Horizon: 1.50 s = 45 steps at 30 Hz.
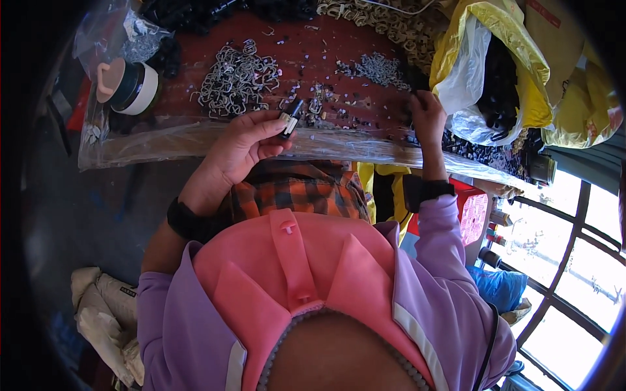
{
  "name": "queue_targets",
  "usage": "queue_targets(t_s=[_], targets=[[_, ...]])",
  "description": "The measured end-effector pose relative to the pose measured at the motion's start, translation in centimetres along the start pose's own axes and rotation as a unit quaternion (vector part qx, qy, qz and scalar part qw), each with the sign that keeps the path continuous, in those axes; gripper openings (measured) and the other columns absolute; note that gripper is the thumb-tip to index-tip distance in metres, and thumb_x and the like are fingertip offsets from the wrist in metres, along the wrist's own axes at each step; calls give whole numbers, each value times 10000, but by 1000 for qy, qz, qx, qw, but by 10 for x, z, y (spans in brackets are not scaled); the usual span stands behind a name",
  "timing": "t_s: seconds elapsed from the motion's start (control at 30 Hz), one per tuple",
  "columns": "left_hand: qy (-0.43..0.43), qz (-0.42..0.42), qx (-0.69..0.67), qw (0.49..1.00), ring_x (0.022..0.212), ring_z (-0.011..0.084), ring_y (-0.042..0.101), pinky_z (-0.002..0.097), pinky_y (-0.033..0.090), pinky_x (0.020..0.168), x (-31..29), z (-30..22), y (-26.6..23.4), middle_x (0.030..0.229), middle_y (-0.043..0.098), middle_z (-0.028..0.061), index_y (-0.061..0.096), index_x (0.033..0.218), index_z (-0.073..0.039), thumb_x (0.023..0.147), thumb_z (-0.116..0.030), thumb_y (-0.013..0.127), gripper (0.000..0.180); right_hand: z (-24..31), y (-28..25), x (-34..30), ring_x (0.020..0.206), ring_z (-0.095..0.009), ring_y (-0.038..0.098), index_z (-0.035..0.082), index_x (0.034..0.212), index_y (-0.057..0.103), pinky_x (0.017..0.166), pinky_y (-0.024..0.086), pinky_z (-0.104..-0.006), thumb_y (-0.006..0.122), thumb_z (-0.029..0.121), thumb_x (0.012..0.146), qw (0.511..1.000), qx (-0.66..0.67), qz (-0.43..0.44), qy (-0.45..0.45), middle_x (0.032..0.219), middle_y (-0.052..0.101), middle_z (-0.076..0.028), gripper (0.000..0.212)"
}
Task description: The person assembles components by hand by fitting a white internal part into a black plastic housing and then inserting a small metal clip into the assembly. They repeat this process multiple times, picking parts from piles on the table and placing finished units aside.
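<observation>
My left hand is closed around a small black-and-cream block-shaped part, held upright between thumb and fingers at the table's near edge. A dark, narrow end of it points up and away from me. Its exact kind cannot be made out. My right hand reaches over the right of the table, fingers bent together beside dark small pieces. Whatever its fingertips hold is too small and dark to name. Beyond my left hand lies a pile of U-shaped metal pieces. Small silvery pieces are heaped left of my right hand.
Plastic film wraps the near edge of the red tabletop. A lidded cup with a handle stands at left. At right sits a yellow bag of dark parts. Beige pieces and black parts lie along the back.
</observation>
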<state>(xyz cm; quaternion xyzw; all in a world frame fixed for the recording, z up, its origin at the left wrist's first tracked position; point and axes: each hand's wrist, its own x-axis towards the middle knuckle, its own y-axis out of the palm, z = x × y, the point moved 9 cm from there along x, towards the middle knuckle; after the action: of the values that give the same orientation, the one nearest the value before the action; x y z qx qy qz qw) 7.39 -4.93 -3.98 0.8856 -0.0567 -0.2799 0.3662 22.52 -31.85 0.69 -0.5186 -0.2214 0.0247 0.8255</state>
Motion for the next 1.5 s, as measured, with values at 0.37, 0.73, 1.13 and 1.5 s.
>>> queue_targets(t_s=[0.37, 0.73, 1.13, 1.5], targets=[[65, -14, 33, 997, 736, 140, 573, 200, 457, 634, -3, -8, 14, 829, 580, 44, 520, 976, -36, 761, -120, 551, 233, 171, 33, -39, 636, -59, 487, -3, 964, 500, 564, 388, -163, 559, 30, 747, 794, 585, 144, 78, 741, 554, -11, 227], [45, 2, 25, 999, 726, 110, 563, 198, 442, 636, -5, -1, 17, 822, 580, 19, 548, 938, -55, 777, -160, 536, 193, 207, 19, -43, 588, -87, 485, -21, 891, 529, 540, 396, -204, 633, 78, 685, 926, 353, 95, -97, 690, 537, -35, 251], [27, 9, 100, 995, 600, 87, 540, 176, 443, 542, -1, -2, 29, 729, 565, 38, 539, 883, -26, 806, -208, 482, 206, 169, -36, -46, 517, -169, 489, 27, 794, 545, 446, 387, -248, 653, 46, 624, 937, 210, -90, -265, 652, 525, -41, 203], [84, -5, 142, 986, 590, 87, 543, 168, 441, 496, 10, -8, 25, 745, 571, 58, 536, 845, -19, 805, -221, 486, 211, -172, -158, 3, 619, -220, 541, 50, 798, 585, 588, 433, -321, 626, 261, 657, 889, -82, -372, 253, 716, 568, -77, 257]])
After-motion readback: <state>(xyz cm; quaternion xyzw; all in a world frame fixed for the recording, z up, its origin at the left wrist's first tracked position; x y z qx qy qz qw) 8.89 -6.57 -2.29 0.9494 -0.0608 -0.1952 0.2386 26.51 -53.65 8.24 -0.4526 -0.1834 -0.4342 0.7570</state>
